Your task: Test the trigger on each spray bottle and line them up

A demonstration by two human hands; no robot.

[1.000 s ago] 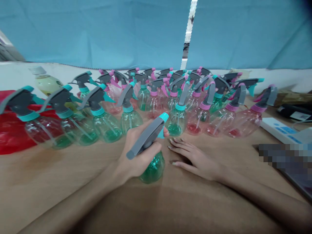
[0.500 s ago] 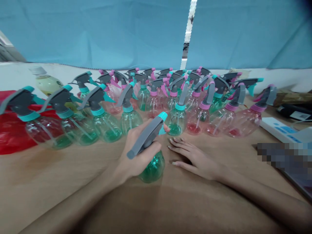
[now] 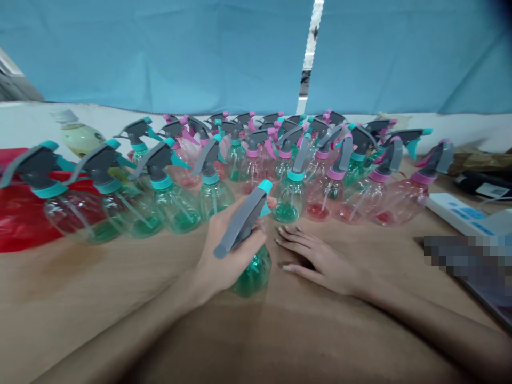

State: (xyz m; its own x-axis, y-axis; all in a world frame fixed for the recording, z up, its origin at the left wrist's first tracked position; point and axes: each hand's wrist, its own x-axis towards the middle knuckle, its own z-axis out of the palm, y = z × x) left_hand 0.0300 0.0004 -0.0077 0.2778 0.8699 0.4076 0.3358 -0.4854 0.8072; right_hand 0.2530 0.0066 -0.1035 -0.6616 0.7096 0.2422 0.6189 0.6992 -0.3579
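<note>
My left hand [image 3: 224, 250] is wrapped round the neck of a green spray bottle [image 3: 254, 274] in the middle of the table. The bottle has a grey spray head with a turquoise nozzle, which points away and to the right. To the right of that bottle, my right hand [image 3: 316, 258] rests on the wooden table with its fingers spread, holding nothing. Just beyond both hands stands another green bottle [image 3: 288, 205] with a turquoise collar and some green liquid at its bottom.
Several green and pink spray bottles [image 3: 176, 208] stand in rows across the back. A red plastic bag [image 3: 24, 218] lies at the left, near a pale yellow bottle [image 3: 82, 138]. At the right are a white device [image 3: 460, 213] and a dark, partly pixelated object [image 3: 476, 277].
The held bottle has shifted very slightly, its spray head a little up and to the right with my left hand. My right hand has stayed in place.
</note>
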